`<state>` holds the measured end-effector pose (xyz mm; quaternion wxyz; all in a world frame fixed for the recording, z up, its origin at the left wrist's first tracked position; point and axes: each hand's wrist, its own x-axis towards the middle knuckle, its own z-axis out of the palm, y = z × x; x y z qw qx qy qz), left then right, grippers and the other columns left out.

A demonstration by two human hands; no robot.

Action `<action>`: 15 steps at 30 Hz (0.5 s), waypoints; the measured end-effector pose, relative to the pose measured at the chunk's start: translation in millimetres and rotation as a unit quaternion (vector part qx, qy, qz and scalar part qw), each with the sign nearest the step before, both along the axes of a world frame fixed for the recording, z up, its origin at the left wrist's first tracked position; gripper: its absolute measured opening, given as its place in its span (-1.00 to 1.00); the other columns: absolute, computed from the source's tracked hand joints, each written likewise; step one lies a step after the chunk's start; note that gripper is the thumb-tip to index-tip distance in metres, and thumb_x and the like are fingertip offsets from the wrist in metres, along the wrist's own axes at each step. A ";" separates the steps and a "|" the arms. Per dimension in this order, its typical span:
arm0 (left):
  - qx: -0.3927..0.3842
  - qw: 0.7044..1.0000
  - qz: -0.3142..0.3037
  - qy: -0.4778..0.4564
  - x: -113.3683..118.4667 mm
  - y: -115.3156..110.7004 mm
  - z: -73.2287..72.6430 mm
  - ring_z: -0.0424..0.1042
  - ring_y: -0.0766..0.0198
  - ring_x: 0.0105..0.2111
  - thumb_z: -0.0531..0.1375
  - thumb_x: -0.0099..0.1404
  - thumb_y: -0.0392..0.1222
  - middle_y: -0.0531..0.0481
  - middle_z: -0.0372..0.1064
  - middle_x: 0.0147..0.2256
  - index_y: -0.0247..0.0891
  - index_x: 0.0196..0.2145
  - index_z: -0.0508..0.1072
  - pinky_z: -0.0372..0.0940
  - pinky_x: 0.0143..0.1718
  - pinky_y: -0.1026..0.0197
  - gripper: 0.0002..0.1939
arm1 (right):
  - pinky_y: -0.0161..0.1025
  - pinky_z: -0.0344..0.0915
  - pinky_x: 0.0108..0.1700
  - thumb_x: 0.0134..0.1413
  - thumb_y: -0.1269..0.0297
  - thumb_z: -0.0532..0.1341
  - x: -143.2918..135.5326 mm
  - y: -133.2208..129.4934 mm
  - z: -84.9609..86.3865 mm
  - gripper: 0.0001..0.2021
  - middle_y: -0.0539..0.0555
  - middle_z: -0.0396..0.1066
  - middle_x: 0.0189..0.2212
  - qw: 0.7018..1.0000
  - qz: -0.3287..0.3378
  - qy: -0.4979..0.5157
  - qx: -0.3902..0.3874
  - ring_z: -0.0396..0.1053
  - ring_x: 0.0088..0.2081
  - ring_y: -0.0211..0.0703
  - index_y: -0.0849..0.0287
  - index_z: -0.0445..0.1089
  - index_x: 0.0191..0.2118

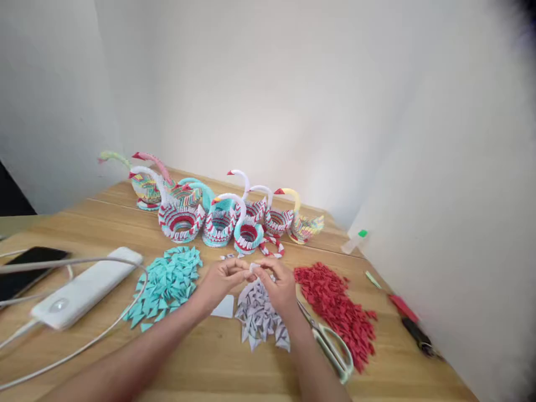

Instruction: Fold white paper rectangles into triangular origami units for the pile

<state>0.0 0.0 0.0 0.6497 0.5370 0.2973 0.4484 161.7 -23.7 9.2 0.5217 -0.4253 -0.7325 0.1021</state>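
Note:
A small white folded paper piece [253, 268] is pinched between my left hand [226, 277] and my right hand [277, 282], with the fingertips of both touching it. Just below them lies a pile of pale grey-white folded paper triangles [258, 312], partly covered by my right hand. Left of that pile is a white paper square [224, 306], beside my left forearm. A heap of turquoise paper triangles [170, 282] lies to the left, and a heap of red ones [335, 307] spreads to the right. Scissors [333, 349] with pale handles rest partly behind my right forearm.
Several paper swans [181, 220] stand along the back of the wooden table [201, 357]. At left are a white power bank [86, 287], a black phone [31, 271] and white cables. A glue bottle [354, 242], a cutter [404, 308] and keys [419, 338] lie at right.

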 end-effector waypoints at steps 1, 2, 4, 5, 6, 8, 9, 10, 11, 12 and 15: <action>0.000 1.000 0.002 -0.002 0.1 0.2 0.5 0.44 0.27 -0.38 0.29 0.09 -0.09 -0.01 0.51 -0.45 -0.32 -0.41 0.47 0.25 -0.33 0.31 -0.78 | -0.31 0.35 -0.26 0.14 0.35 0.20 0.9 0.7 -1.2 -0.91 0.02 0.49 -0.37 1.000 -0.006 -0.006 0.008 0.43 -0.36 -0.21 0.14 0.46 -0.25; 0.000 1.000 0.004 -0.004 0.3 0.5 0.9 0.44 0.27 -0.39 0.29 0.09 -0.08 -0.01 0.51 -0.45 -0.32 -0.41 0.47 0.25 -0.34 0.31 -0.78 | -0.30 0.35 -0.25 0.15 0.36 0.20 1.7 1.4 -2.4 -0.90 0.03 0.49 -0.37 1.000 -0.011 -0.013 0.016 0.43 -0.34 -0.20 0.13 0.46 -0.24; 0.002 1.000 0.012 -0.005 0.4 1.0 1.2 0.44 0.27 -0.41 0.30 0.09 -0.09 -0.01 0.51 -0.46 -0.32 -0.41 0.47 0.25 -0.36 0.31 -0.78 | -0.27 0.34 -0.23 0.16 0.38 0.19 3.5 2.6 -4.4 -0.88 0.04 0.50 -0.35 0.999 -0.014 -0.028 0.036 0.44 -0.31 -0.18 0.12 0.46 -0.22; 0.004 1.000 0.017 -0.004 0.4 1.3 0.9 0.43 0.28 -0.42 0.30 0.09 -0.09 -0.01 0.51 -0.46 -0.32 -0.40 0.48 0.24 -0.38 0.31 -0.78 | -0.26 0.34 -0.21 0.17 0.40 0.18 4.4 3.0 -5.1 -0.86 0.04 0.50 -0.33 0.998 -0.013 -0.037 0.048 0.44 -0.29 -0.18 0.11 0.46 -0.20; 0.007 1.000 0.023 -0.002 0.4 1.5 0.5 0.43 0.28 -0.43 0.29 0.09 -0.10 -0.01 0.51 -0.47 -0.32 -0.40 0.48 0.23 -0.39 0.31 -0.79 | -0.25 0.34 -0.20 0.17 0.43 0.17 5.2 3.3 -5.6 -0.84 0.05 0.50 -0.32 0.997 -0.010 -0.045 0.061 0.44 -0.27 -0.17 0.10 0.46 -0.19; 0.014 0.999 0.035 0.003 0.3 1.9 -1.0 0.42 0.29 -0.44 0.29 0.09 -0.11 -0.01 0.50 -0.48 -0.31 -0.39 0.49 0.21 -0.41 0.32 -0.80 | -0.24 0.33 -0.19 0.17 0.47 0.16 6.4 3.5 -6.0 -0.80 0.05 0.50 -0.29 0.995 -0.004 -0.060 0.081 0.43 -0.25 -0.17 0.09 0.45 -0.15; 0.018 0.999 0.039 0.007 0.2 2.0 -1.9 0.41 0.29 -0.45 0.28 0.10 -0.12 0.00 0.50 -0.48 -0.31 -0.39 0.49 0.20 -0.42 0.32 -0.80 | -0.23 0.33 -0.19 0.17 0.49 0.16 6.7 3.5 -5.9 -0.79 0.05 0.50 -0.28 0.994 -0.003 -0.065 0.088 0.43 -0.24 -0.17 0.09 0.45 -0.14; 0.022 0.999 0.042 0.009 0.2 2.2 -2.8 0.41 0.30 -0.45 0.28 0.10 -0.12 0.00 0.50 -0.48 -0.31 -0.39 0.49 0.20 -0.42 0.32 -0.81 | -0.23 0.33 -0.19 0.16 0.50 0.16 6.8 3.4 -5.7 -0.78 0.05 0.50 -0.28 0.993 -0.003 -0.070 0.094 0.43 -0.24 -0.17 0.09 0.44 -0.14; 0.027 0.999 0.045 0.011 0.3 2.4 -3.6 0.40 0.30 -0.46 0.28 0.10 -0.13 0.00 0.49 -0.49 -0.31 -0.39 0.49 0.19 -0.42 0.32 -0.82 | -0.23 0.33 -0.19 0.16 0.50 0.17 6.8 3.3 -5.5 -0.78 0.05 0.50 -0.28 0.992 -0.004 -0.074 0.098 0.43 -0.24 -0.17 0.09 0.44 -0.14; 0.032 0.998 0.047 0.012 0.4 2.6 -4.4 0.39 0.31 -0.47 0.27 0.11 -0.13 0.00 0.49 -0.49 -0.32 -0.39 0.49 0.20 -0.42 0.32 -0.82 | -0.23 0.33 -0.19 0.15 0.51 0.18 6.7 3.1 -5.3 -0.78 0.05 0.50 -0.28 0.992 -0.005 -0.075 0.100 0.43 -0.24 -0.17 0.09 0.44 -0.14; 0.050 0.997 0.059 0.017 1.1 2.7 -5.4 0.37 0.32 -0.49 0.26 0.12 -0.14 0.00 0.47 -0.50 -0.32 -0.41 0.49 0.20 -0.44 0.32 -0.83 | -0.24 0.33 -0.19 0.13 0.52 0.19 6.2 2.6 -5.2 -0.78 0.04 0.49 -0.30 0.992 -0.008 -0.075 0.103 0.43 -0.26 -0.19 0.09 0.44 -0.15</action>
